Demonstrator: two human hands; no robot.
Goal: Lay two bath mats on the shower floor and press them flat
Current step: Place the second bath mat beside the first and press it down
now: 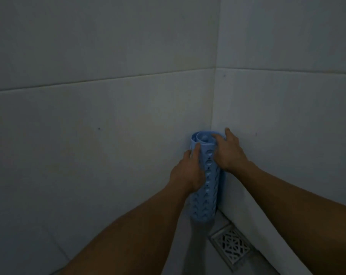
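- Head view: a rolled blue mat (206,179) stands up in the corner of the walls (108,116).
- The left hand (187,173) wraps around its side.
- The right hand (230,151) grips its top.
- A drain (232,246) sits in the floor (188,255), near the mat's bottom.

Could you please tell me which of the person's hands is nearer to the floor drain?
Left, though only slightly. The left hand grips the rolled blue mat lower down, above-left of the floor drain. The right hand holds the roll's top, farther up.
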